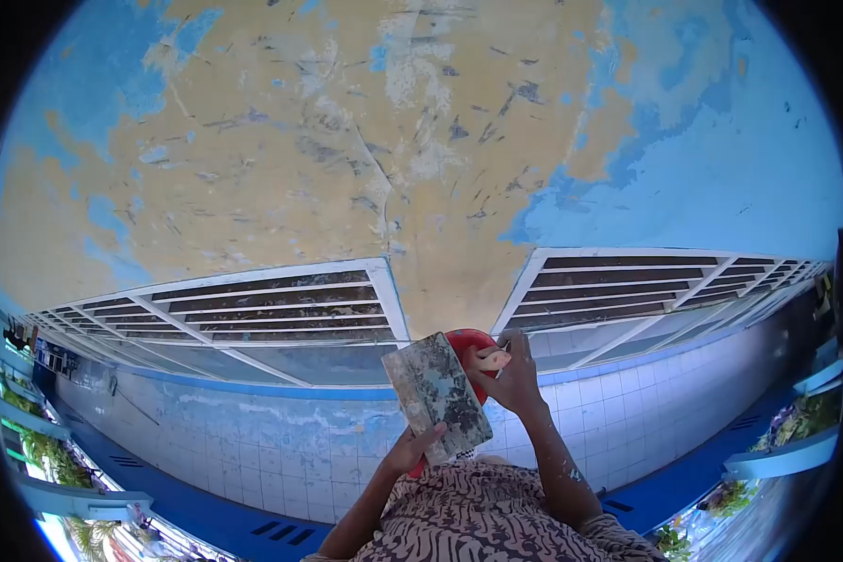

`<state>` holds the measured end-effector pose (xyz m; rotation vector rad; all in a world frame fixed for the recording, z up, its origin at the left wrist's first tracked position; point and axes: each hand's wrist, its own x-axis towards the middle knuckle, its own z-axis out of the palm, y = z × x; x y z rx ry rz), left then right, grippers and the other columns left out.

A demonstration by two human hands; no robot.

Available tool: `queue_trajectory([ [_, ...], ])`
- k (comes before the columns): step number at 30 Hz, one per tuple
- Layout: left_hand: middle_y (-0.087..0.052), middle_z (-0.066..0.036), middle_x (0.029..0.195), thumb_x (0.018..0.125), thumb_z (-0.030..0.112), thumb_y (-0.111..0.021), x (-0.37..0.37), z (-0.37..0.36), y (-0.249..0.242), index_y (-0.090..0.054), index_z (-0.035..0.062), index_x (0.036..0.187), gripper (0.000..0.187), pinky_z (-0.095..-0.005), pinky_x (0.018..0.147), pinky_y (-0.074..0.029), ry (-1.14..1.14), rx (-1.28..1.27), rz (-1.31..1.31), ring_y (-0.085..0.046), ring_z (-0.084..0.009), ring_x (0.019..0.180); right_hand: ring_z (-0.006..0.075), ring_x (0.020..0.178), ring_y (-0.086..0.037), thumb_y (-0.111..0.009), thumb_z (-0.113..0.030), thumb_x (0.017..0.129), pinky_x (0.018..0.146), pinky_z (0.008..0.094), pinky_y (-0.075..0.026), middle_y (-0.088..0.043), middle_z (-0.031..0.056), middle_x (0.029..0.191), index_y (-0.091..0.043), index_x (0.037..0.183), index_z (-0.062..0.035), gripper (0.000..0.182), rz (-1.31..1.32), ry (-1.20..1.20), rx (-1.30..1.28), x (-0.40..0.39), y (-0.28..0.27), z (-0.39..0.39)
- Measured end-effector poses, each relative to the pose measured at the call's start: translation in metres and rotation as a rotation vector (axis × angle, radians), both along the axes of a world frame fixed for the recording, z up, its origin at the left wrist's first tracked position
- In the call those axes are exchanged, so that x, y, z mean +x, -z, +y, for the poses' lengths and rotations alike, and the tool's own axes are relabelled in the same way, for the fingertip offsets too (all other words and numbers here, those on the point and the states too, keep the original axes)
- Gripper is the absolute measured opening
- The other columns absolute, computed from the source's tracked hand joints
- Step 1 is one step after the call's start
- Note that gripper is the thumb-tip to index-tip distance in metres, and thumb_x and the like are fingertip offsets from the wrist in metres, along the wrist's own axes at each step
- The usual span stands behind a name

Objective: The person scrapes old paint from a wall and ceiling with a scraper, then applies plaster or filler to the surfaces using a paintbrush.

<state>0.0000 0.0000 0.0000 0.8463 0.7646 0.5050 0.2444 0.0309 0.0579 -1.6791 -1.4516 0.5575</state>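
My left hand (416,449) is closed on a flat rectangular board (423,377), its thumb lying over the lower edge. Grey, white and dark smears cover the board's face, which tilts in front of my body. A bit of red shows just below that hand. My right hand (513,379) is bent beside the board's upper right corner, fingers closed around a small pale, rounded object whose kind I cannot make out. Behind the board and this hand is a red container (469,339), mostly hidden by them. White specks mark my right forearm.
Ahead rises a wall (459,169) with patchy tan and blue paint, scrapes and a crack. Barred white-framed windows sit at left (281,300) and right (618,286). Lower down are pale tiles (628,393) and a blue floor (206,515). Plants and railings stand at both sides.
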Motion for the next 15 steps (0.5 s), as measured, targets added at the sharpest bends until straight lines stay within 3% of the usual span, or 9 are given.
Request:
queue_trajectory([
  [3,-0.051,-0.011,0.14,0.102,0.041,-0.058,0.005,-0.005,0.009,-0.035,-0.0013,0.15,0.068,-0.035,0.11,-0.038,-0.011,0.026,0.001,-0.049,-0.0177,0.127,0.0373,0.098,-0.055,-0.084,-0.023,0.075,0.078,0.0495,-0.047,-0.053,0.0176,0.101,-0.044,0.114,-0.0022,0.06,-0.233,0.068,0.12,-0.006,-0.004,0.005],
  [6,-0.05,-0.011,0.141,0.106,0.044,-0.048,0.011,-0.009,0.018,-0.033,-0.004,0.15,0.067,-0.0343,0.111,-0.037,-0.094,0.02,0.079,-0.047,-0.0196,0.129,0.0388,0.096,-0.052,-0.084,-0.02,0.073,0.075,0.0488,-0.047,-0.05,0.018,0.099,-0.054,0.103,0.0005,0.047,-0.336,0.071,0.197,-0.009,-0.013,0.008],
  [9,-0.047,-0.012,0.144,0.108,0.046,-0.039,0.013,-0.017,0.029,-0.03,-0.0058,0.15,0.067,-0.0338,0.112,-0.035,-0.153,-0.042,0.013,-0.045,-0.0206,0.131,0.0357,0.092,-0.06,-0.084,-0.018,0.073,0.074,0.0444,-0.051,-0.058,0.0176,0.096,-0.064,0.093,0.0039,0.035,-0.417,0.0,0.24,-0.004,-0.035,-0.005],
  [11,-0.043,-0.012,0.147,0.109,0.045,-0.036,0.018,-0.019,0.032,-0.029,-0.0054,0.152,0.066,-0.0336,0.114,-0.033,-0.122,-0.058,0.0,-0.042,-0.0198,0.134,0.0228,0.085,-0.069,-0.083,-0.015,0.076,0.073,0.0356,-0.055,-0.069,0.0144,0.092,-0.072,0.092,0.0065,0.029,-0.026,0.071,0.049,-0.001,-0.046,-0.014],
  [12,-0.043,-0.012,0.147,0.109,0.045,-0.036,0.019,-0.018,0.026,-0.029,-0.0054,0.152,0.066,-0.0336,0.114,-0.033,-0.124,-0.055,-0.002,-0.042,-0.0198,0.134,0.0236,0.075,-0.074,-0.082,-0.014,0.077,0.069,0.036,-0.058,-0.074,0.0161,0.083,-0.074,0.1,0.002,0.028,0.163,0.101,0.036,-0.001,-0.05,-0.017],
  [13,-0.043,-0.012,0.148,0.11,0.044,-0.036,0.02,-0.017,0.016,-0.028,-0.0052,0.152,0.065,-0.0334,0.115,-0.032,-0.112,-0.038,0.011,-0.041,-0.0197,0.134,0.0236,0.075,-0.074,-0.082,-0.014,0.077,0.069,0.036,-0.058,-0.074,0.0161,0.083,-0.074,0.1,0.002,0.028,0.162,0.101,0.038,0.0,-0.06,-0.021],
  [15,-0.042,-0.012,0.148,0.11,0.043,-0.035,0.017,-0.016,0.024,-0.028,-0.005,0.152,0.064,-0.0332,0.115,-0.032,-0.098,-0.019,0.023,-0.041,-0.0197,0.135,0.0072,0.08,-0.067,-0.079,-0.006,0.082,0.069,0.0253,-0.055,-0.075,0.0087,0.09,-0.072,0.105,0.0065,0.027,0.229,0.135,0.003,0.0,-0.08,-0.029],
])
